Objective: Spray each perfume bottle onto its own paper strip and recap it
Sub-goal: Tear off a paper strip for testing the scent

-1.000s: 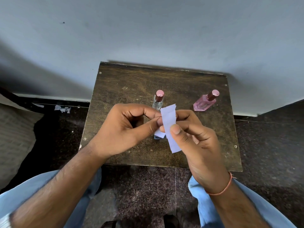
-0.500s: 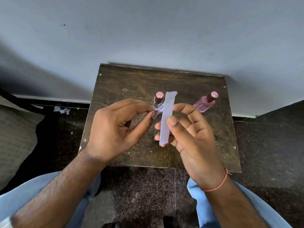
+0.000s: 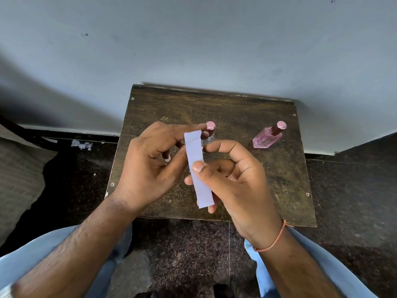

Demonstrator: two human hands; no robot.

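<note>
Fingers (image 3: 198, 166) of my right hand (image 3: 238, 181) pinch one pale paper strip (image 3: 198, 168) near its middle, the thumb pressed on its front and the other fingers curled behind it, so the strip stands nearly upright above the table (image 3: 279, 186), its lower end hanging free over the near edge. My left hand (image 3: 150, 164) holds the strip's top end, with the index finger stretched along behind the upper edge and the thumb meeting the strip's left side; the other left fingers are curled in toward the palm. I count one strip in view, held by both hands at once. I count two perfume bottles on the dark wooden table, both with pink caps on. One is a clear glass bottle (image 3: 209, 136) standing upright just behind the top of the strip, partly hidden by the paper and my left fingertip. The second is a pink bottle (image 3: 267, 139) well apart to the right, near the far right part of the table, appearing to lean with its cap pointing away from me, though the wide lens may account for that. A thin orange thread (image 3: 277, 237) circles my right wrist. On the dark floor to the left of the table lie a few torn white paper scraps (image 3: 82, 144) close to the wall (image 3: 193, 39). Both my knees in light blue trousers (image 3: 318, 263) show at the bottom.
</note>
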